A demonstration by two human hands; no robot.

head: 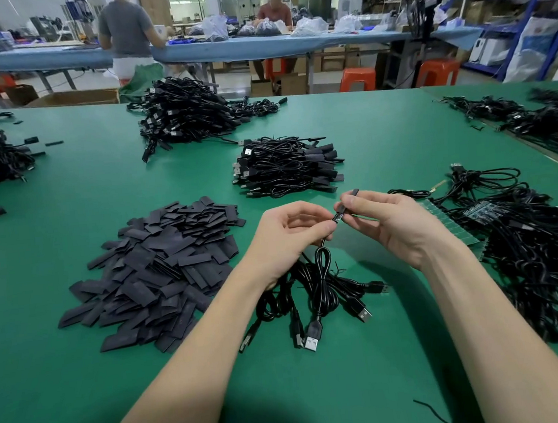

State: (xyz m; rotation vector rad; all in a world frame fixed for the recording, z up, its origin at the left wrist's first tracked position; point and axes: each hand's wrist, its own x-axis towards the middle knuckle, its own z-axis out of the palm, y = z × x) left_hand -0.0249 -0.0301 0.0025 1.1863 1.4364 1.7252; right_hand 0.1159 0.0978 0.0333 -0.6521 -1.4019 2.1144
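Pinching cable end [338, 218], left hand [294, 235]; sleeve [354, 192], right hand [389, 224].

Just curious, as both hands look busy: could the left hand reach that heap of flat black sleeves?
Probably yes: the heap of sleeves lies close beside the left hand, nothing between, but it pinches a cable end now.
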